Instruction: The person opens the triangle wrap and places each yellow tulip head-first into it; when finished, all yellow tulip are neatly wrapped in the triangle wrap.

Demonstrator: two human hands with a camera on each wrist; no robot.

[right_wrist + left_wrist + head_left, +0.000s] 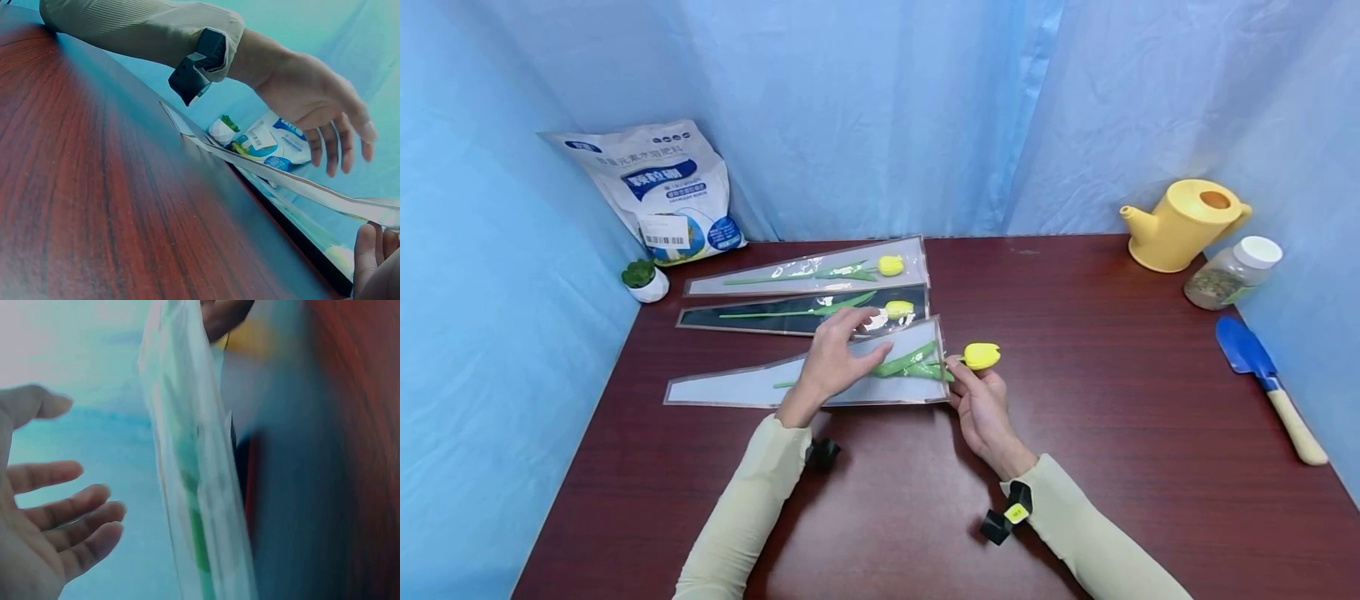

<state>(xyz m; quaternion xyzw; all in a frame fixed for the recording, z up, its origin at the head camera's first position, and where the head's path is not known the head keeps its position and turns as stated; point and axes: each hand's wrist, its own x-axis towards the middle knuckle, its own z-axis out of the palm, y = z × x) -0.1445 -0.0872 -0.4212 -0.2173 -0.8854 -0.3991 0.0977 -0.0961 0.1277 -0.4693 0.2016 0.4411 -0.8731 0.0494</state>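
A yellow tulip [982, 356] lies partly inside a white flower sleeve [722, 389], its leaves and stem showing through the clear front. The bloom sticks out past the sleeve's wide right end. At that mouth my right hand [987, 417] pinches the tulip just below the bloom; whether it also grips the sleeve's edge I cannot tell. Over the sleeve's middle, my left hand [838, 358] hovers with fingers spread and nothing held. In the left wrist view its fingers [78, 503] stand apart from the raised sleeve [187, 456].
Behind lie a black sleeve [700, 318] and another white sleeve [707, 286], each with a yellow tulip inside. A fertilizer bag [658, 196] and potted succulent [646, 282] stand back left. Right are a yellow watering can [1180, 225], a jar [1228, 275] and a blue trowel [1247, 346].
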